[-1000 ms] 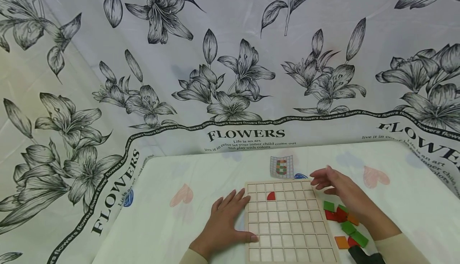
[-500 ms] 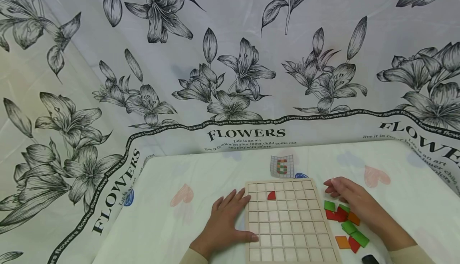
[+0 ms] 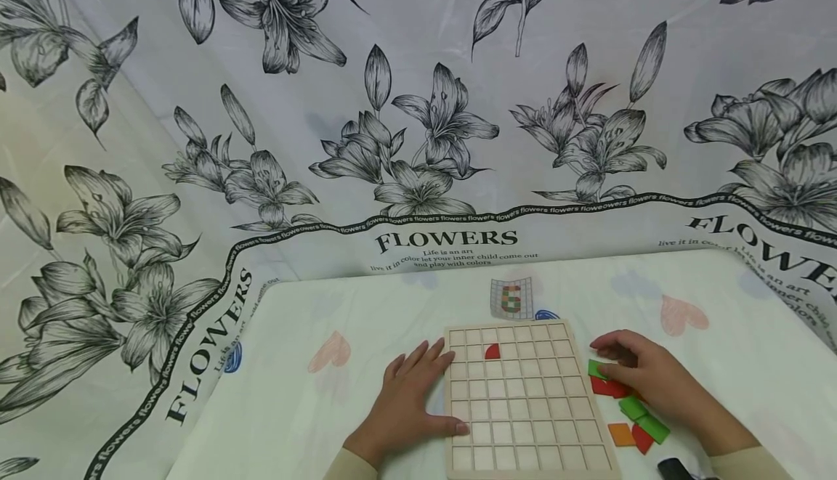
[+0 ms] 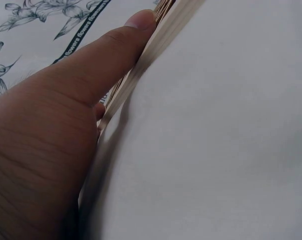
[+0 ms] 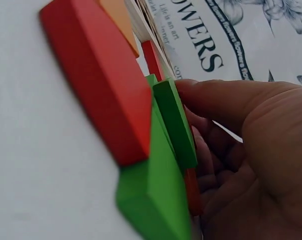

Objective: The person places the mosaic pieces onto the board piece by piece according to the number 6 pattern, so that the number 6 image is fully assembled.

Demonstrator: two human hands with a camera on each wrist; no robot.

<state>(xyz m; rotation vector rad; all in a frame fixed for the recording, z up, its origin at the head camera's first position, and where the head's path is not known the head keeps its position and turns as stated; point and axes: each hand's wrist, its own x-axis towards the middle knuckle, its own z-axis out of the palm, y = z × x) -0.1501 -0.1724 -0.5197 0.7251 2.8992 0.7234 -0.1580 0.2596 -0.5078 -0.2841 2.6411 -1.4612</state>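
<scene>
The left hand (image 3: 407,409), fingers spread, rests at the left edge of a wooden grid board (image 3: 521,433), while the right hand (image 3: 647,375) half-curls over loose tiles (image 3: 632,408) beside it, hold unclear, and would best pinch the green tile (image 3: 594,368) by its sides.

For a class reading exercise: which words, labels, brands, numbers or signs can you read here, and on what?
"FLOWERS": backdrop cloth, centre and left; cut off at right.
"Life is an art live it in color let your inner child come out and play with colors": same cloth, centre.
"flowers", repeated: dark band.
Side small print: only partly legible.
Card: coloured figure, perhaps 6; too small to confirm.
Grid board, coloured tiles: none readable.
</scene>
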